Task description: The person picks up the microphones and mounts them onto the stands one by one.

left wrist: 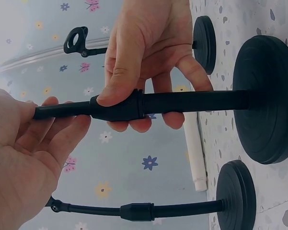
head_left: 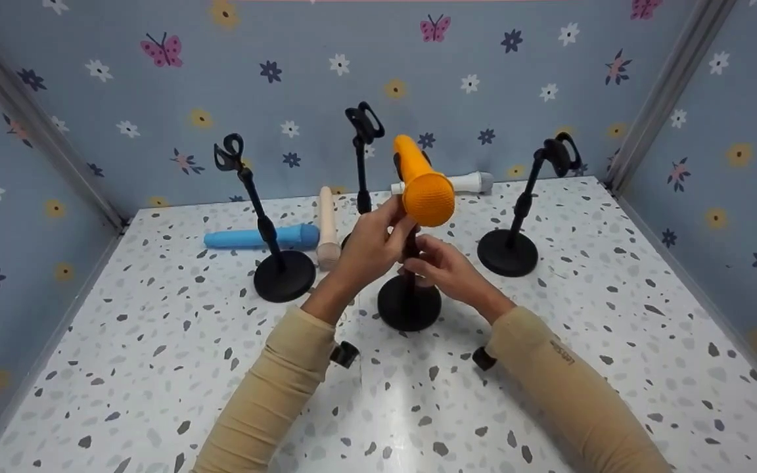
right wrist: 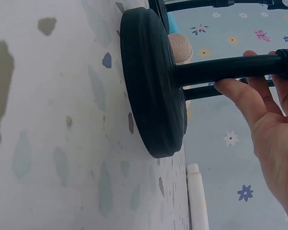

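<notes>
An orange microphone (head_left: pixel 428 197) sits in the clip of the nearest black microphone stand (head_left: pixel 409 309), its mesh head towards me. My left hand (head_left: pixel 370 246) pinches the thin upper rod of that stand, just below the microphone. Lower down, my right hand (head_left: pixel 451 268) grips the thicker collar (left wrist: pixel 120 105) on the pole, thumb on one side and fingers on the other. The stand's round base (right wrist: pixel 151 84) rests upright on the speckled tabletop. In the wrist views the orange microphone is out of sight.
More black stands with bare clips stand at left (head_left: pixel 284 276), behind (head_left: pixel 361 172) and at right (head_left: pixel 508 252). A blue microphone (head_left: pixel 234 238), a beige one (head_left: pixel 327 220) and a white one (head_left: pixel 473 183) lie on the table (head_left: pixel 175 341). Flowered panels (head_left: pixel 326 85) enclose the back and sides.
</notes>
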`<action>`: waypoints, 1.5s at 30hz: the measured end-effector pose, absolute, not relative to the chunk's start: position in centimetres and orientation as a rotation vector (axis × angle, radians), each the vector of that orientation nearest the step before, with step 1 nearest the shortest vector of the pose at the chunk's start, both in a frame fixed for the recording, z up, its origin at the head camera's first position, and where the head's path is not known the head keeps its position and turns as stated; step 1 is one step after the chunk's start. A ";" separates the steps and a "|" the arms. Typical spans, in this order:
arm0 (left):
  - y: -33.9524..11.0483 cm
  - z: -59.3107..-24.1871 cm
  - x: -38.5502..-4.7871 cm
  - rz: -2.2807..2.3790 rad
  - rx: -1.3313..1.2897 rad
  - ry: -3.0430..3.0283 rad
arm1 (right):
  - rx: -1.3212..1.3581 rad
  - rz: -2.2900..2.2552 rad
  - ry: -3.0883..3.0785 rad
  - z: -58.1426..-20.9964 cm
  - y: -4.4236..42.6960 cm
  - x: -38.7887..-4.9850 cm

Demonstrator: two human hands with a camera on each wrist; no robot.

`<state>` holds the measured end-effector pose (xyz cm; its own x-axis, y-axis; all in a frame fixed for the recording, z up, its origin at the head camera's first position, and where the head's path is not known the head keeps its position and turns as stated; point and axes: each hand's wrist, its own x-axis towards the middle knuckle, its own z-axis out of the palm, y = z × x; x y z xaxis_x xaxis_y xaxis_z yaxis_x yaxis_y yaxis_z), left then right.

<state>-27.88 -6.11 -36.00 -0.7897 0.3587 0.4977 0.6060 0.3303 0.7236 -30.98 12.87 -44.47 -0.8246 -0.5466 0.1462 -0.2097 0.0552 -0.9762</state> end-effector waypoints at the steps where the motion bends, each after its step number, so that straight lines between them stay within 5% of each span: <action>1: -6.1 -36.0 -27.9 -1.448 -0.877 -2.345 | -0.762 -1.843 2.069 -44.5 12.9 -31.0; 12: -7.9 -36.7 -27.1 -1.265 -0.834 -2.558 | -0.895 -1.561 2.294 -43.0 13.8 -30.6; 19: -9.8 -38.9 -26.1 -0.625 -0.920 -2.937 | -0.963 -1.022 2.560 -42.2 15.0 -29.7; 26: -9.7 -41.6 -25.6 -0.492 -0.935 -3.273 | -0.942 -0.477 2.607 -43.0 14.6 -28.3; 45: -7.2 -44.3 -25.4 -0.336 -0.837 -3.332 | -0.873 -0.289 2.657 -44.0 13.8 -27.4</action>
<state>-25.41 -7.20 -44.29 -0.8375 0.4865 -0.2489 0.4271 0.8668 0.2573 -27.36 13.84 -44.03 -0.7583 -0.6046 -0.2439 -0.5379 0.7916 -0.2898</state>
